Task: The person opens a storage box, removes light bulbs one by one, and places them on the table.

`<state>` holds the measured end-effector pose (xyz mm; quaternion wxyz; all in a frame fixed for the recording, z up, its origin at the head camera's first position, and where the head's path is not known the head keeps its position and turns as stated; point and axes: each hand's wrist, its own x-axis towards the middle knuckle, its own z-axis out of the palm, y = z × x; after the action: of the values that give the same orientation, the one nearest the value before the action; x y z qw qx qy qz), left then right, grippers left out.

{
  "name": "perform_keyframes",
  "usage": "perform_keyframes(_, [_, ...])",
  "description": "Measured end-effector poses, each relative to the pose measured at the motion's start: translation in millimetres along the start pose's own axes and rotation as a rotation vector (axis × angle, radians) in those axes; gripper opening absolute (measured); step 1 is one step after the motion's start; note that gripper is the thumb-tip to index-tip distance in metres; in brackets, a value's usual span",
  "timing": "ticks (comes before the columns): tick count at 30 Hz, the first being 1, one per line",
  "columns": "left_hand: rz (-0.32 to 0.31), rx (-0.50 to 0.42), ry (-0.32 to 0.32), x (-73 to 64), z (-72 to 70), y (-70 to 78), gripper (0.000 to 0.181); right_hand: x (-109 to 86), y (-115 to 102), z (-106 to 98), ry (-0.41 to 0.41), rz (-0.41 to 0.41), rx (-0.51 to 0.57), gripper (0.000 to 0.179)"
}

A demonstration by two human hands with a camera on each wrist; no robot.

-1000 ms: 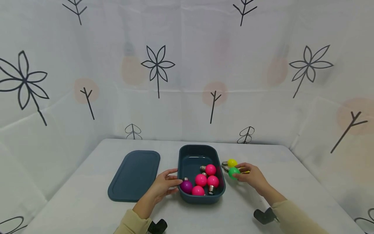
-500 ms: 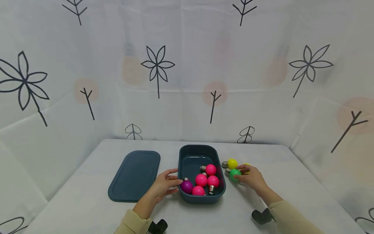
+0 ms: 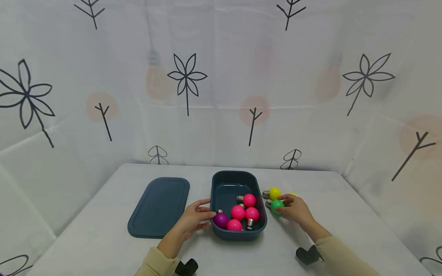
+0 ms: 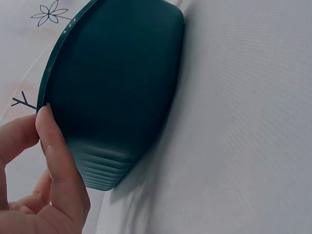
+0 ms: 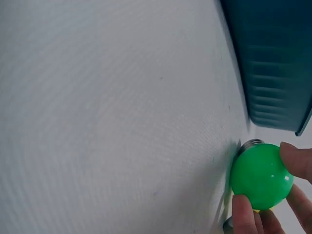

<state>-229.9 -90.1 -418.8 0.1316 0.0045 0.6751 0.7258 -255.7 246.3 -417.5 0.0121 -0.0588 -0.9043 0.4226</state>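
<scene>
A dark blue-green plastic box (image 3: 238, 234) stands on the table with several pink light bulbs (image 3: 251, 214) and a purple light bulb (image 3: 220, 220) inside. My left hand (image 3: 194, 219) pinches the box's left rim between thumb and finger; the left wrist view shows the fingertips right at that edge. To the right of the box, my right hand (image 3: 297, 210) holds a green light bulb (image 5: 262, 176) by its round globe, thumb on one side and fingers on the other. The green bulb's metal screw base (image 3: 268, 203) points toward the box.
Just behind the green bulb lies a yellow light bulb (image 3: 274, 193). Another yellow bulb (image 3: 292, 194) is mostly hidden by the right hand. The matching flat lid (image 3: 159, 207) lies left of the box. A patterned cloth (image 3: 221, 126) hangs behind the white table (image 3: 114, 245).
My right hand and the green bulb have shifted slightly toward the near side, and the right forearm has swung a little left. The left hand and the box stay in place.
</scene>
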Motion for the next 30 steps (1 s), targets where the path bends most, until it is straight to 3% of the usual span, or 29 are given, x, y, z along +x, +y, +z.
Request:
perform_keyframes(16, [0.000,-0.002,-0.007,-0.4,-1.0,1.4,0.066,-2.2,-9,-17,-0.031,-0.061,0.016,0.050])
perform_keyframes(30, [-0.005,-0.001,-0.002,-1.9,-0.9,2.3,0.066,5.0,-19,-17,-0.049,-0.046,0.068,0.048])
